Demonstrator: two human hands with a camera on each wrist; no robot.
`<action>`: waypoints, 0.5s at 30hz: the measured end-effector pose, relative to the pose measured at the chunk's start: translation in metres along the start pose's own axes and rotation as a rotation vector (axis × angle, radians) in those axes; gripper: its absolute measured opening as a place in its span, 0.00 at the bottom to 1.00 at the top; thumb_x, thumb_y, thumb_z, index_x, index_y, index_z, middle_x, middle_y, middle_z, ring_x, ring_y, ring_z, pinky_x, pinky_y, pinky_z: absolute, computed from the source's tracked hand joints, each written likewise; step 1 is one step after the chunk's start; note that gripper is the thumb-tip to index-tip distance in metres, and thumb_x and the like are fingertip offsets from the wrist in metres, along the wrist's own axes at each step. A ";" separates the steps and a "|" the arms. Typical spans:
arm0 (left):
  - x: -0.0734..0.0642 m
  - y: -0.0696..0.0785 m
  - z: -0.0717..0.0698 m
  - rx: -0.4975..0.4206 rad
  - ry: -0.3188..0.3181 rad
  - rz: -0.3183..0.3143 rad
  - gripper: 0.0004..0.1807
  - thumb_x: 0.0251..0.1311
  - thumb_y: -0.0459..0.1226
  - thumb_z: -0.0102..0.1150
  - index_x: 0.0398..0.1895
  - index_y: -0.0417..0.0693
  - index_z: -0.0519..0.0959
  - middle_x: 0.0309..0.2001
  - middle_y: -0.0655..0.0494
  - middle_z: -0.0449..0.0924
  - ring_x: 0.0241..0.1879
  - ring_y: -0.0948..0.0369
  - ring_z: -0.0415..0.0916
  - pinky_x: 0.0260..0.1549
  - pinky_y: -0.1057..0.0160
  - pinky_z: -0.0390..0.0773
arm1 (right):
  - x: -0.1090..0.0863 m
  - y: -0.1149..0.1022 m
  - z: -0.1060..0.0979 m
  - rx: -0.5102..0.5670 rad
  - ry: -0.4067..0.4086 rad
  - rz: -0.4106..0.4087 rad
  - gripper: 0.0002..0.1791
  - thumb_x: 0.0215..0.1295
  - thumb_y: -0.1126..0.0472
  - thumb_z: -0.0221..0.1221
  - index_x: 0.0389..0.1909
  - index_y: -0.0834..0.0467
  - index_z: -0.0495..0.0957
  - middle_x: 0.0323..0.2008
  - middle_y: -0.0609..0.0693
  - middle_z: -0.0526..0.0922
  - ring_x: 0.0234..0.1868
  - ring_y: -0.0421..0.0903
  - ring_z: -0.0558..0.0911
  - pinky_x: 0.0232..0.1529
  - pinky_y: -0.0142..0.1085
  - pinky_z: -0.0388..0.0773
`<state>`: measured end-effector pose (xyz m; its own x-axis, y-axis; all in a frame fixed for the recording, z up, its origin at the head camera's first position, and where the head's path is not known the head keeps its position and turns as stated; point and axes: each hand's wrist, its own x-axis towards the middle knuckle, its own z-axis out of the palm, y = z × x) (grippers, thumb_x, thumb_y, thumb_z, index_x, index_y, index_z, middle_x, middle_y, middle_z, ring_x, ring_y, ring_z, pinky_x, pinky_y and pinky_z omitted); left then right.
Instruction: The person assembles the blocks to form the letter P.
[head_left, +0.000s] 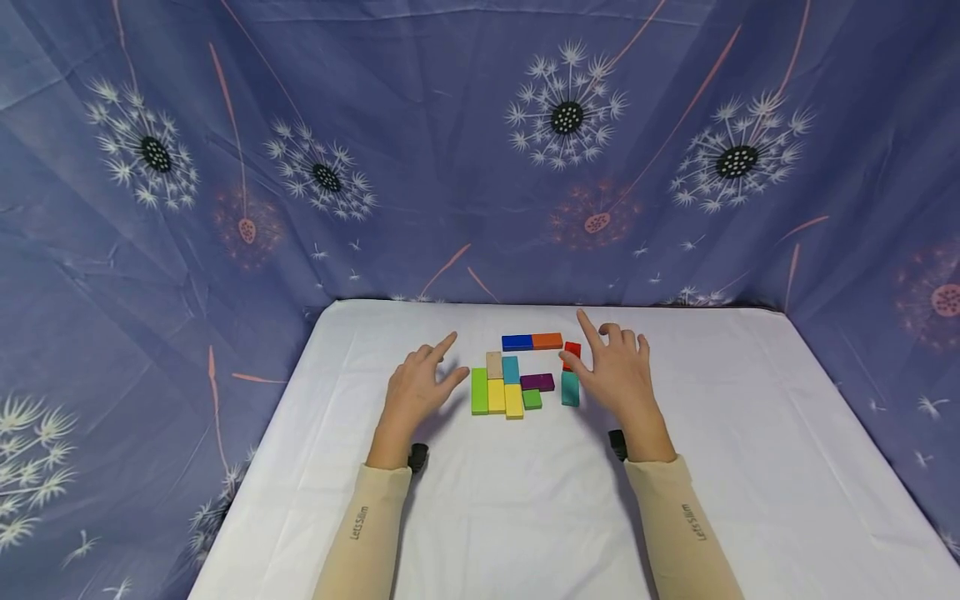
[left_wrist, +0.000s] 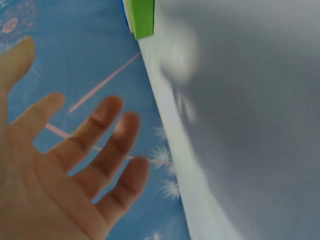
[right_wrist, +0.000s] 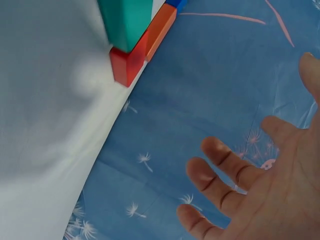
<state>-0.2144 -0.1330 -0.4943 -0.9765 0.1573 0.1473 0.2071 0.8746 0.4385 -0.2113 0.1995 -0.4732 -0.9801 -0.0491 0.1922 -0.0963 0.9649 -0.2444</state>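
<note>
My left hand [head_left: 416, 385] hovers left of the blocks with fingers spread and nothing held; its thumb points toward a long light green block [head_left: 479, 392]. On the right, my right hand [head_left: 618, 371] is also spread and holds nothing, its thumb overlapping a red block [head_left: 573, 350] in the head view. Below the red one lies a teal block [head_left: 570, 389]. Two yellow blocks [head_left: 497, 397], a beige block [head_left: 493, 364] and a light blue block [head_left: 511, 369] sit side by side. A purple block [head_left: 537, 382] lies above a small green block [head_left: 532, 400].
Behind the group, a blue block [head_left: 517, 342] and an orange block [head_left: 547, 341] form a row. All rest on a white-covered table [head_left: 525, 517]. A blue dandelion-print cloth [head_left: 450, 150] hangs along the table's back and sides.
</note>
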 end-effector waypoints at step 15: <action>0.001 0.009 0.026 -0.210 -0.223 -0.064 0.37 0.70 0.58 0.64 0.80 0.67 0.68 0.34 0.58 0.82 0.28 0.60 0.72 0.30 0.61 0.70 | 0.007 -0.024 0.007 0.012 -0.065 -0.023 0.49 0.72 0.26 0.52 0.87 0.39 0.49 0.47 0.61 0.79 0.45 0.58 0.77 0.46 0.53 0.70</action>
<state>-0.2147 -0.1131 -0.5129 -0.9723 0.2218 -0.0742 0.1298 0.7756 0.6178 -0.2168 0.1740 -0.4731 -0.9868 -0.0877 0.1362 -0.1202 0.9601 -0.2524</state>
